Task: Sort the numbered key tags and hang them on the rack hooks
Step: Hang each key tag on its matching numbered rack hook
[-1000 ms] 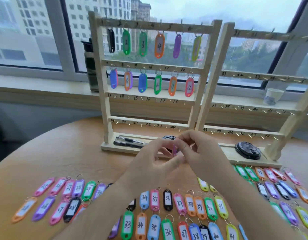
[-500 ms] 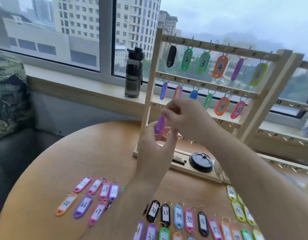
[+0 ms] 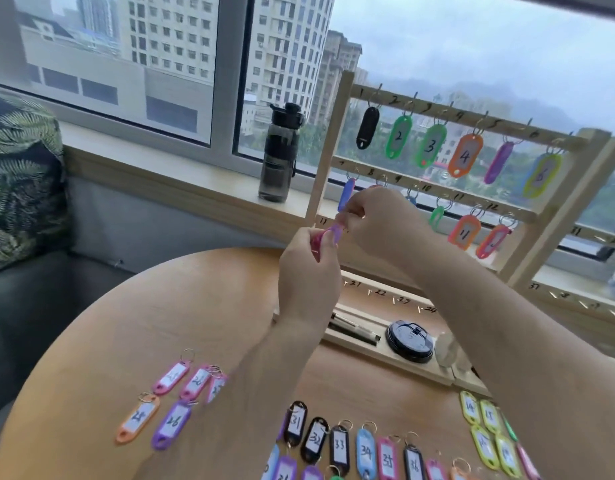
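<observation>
Purple tag (image 3: 333,233) pinched between my two hands, just beside the left post of the rack (image 3: 328,147), under its second row | left hand (image 3: 307,271) fingers curled round the tag's body | right hand (image 3: 378,220) fingers pinching its top end | other tags (image 3: 339,445) lie on the bench (image 3: 160,306)

The pale unvarnished wooden rack (image 3: 437,188) looks matt, the coloured plastic key tags (image 3: 465,155) glossy with metal rings, the round wooden table (image 3: 181,306) smooth.

Can't read pinched tag (image 3: 330,235), buried in left hand (image 3: 307,271). Barely catching two rack tags (image 3: 410,201) behind right hand (image 3: 382,223). Seeing bottom row (image 3: 286,468) only half.
</observation>
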